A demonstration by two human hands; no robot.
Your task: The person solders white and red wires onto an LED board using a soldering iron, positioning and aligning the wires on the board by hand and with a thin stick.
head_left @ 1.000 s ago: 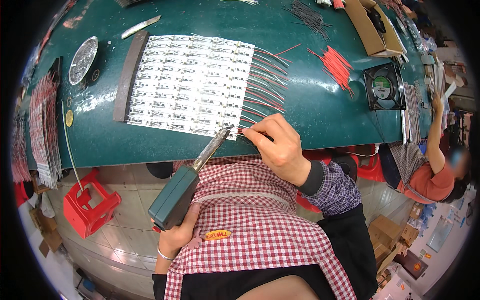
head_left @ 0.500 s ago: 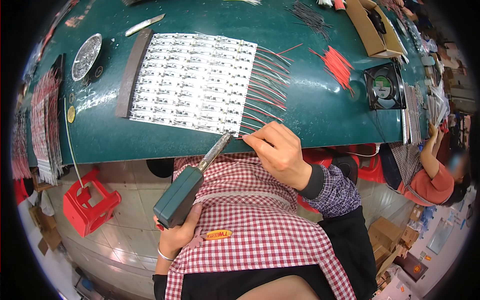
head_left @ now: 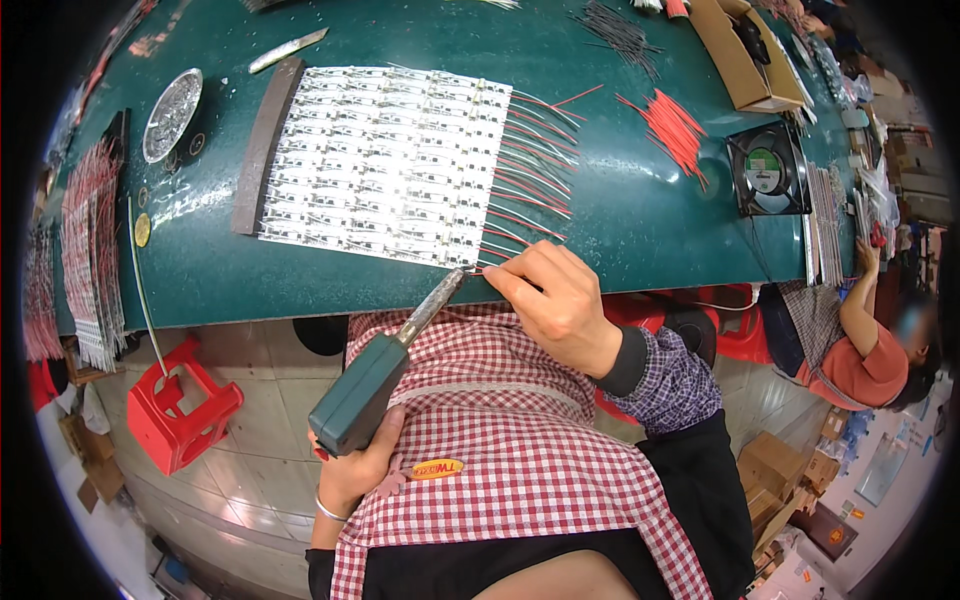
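At the far left edge of the desk (head_left: 620, 210) you have stacks of strips with red wires (head_left: 90, 250), partly cut off by the picture's rim. Just right of them sit a round foil dish (head_left: 172, 113) and a small yellow disc (head_left: 142, 229). Below the desk's near edge a red plastic stool (head_left: 180, 412) stands on the floor.

Your left hand (head_left: 355, 470) is wrapped tight around the green handle of the soldering iron (head_left: 385, 365); its metal tip points up and right to the near right corner of the white board panel (head_left: 385, 165). That panel lies flat in the middle of the desk, with a dark bar (head_left: 262, 145) along its left side and red and white wires (head_left: 525, 175) fanning out from its right edge.

Your right hand (head_left: 555, 300) rests at the near edge, fingertips pinched on a thin wire just beside the iron's tip; the joint itself is too small to make out.

Farther right lie loose red wires (head_left: 670, 125), a bundle of dark wires (head_left: 620, 30), a cardboard box (head_left: 745, 60) and a small fan (head_left: 768, 168). At the far right another person (head_left: 860, 350) sits, partly cut off.
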